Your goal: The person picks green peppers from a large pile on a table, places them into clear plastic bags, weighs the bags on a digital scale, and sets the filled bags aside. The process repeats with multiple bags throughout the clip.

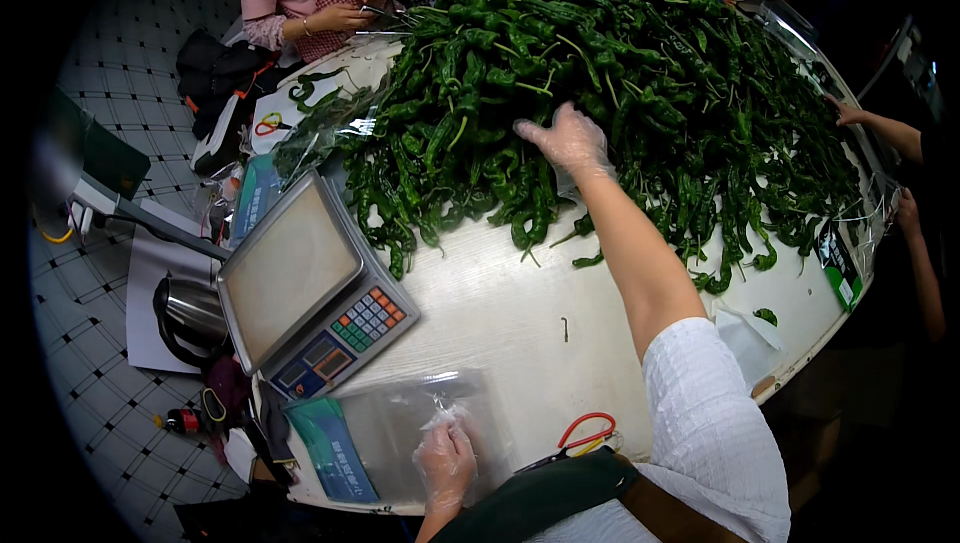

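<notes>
A large heap of long green peppers (640,63) covers the far half of the white table (490,323). Reaching out to the heap's near side, my right hand (572,143) wears a clear plastic glove; its thumb stands apart from the fingers, whose tips are partly hidden against the peppers. My left hand (447,463), also gloved, is low at the table's near edge. Its fingers pinch a flat clear plastic bag (395,433) that has a blue-green printed band.
A digital scale (290,268) with a bare tray stands at left, beside a metal kettle (192,313). Red-handled scissors (585,433) lie at the near edge. Across the table, a person in a checked apron (325,3) holds a tool; another person's hands (850,115) are at right.
</notes>
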`<action>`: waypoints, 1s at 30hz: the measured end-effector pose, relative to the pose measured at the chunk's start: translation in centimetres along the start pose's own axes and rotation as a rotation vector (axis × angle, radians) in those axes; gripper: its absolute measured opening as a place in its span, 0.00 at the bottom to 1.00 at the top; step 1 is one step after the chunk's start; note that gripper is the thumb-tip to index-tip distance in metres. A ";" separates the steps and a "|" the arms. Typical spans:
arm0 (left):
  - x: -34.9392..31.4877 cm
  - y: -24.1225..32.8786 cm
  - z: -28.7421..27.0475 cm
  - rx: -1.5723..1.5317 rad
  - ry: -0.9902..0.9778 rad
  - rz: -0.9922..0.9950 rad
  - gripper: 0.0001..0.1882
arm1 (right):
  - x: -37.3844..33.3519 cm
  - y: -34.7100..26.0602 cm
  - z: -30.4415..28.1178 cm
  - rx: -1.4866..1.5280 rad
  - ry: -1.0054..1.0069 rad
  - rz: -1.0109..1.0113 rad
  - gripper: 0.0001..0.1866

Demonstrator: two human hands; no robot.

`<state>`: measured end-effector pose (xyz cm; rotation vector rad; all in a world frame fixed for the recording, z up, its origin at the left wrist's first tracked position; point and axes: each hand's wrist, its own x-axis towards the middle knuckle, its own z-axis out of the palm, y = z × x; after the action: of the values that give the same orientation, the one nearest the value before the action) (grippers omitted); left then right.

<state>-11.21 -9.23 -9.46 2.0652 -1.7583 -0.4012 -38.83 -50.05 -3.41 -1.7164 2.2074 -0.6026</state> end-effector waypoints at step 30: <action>0.0 -3.6 2.4 0.037 0.058 0.163 0.08 | 13.3 -5.7 -11.6 -0.241 0.129 -0.366 0.48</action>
<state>-9.17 -9.01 -13.31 1.9196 -1.8952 -0.2599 -42.80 -62.35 9.96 -2.2951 2.1351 -0.5591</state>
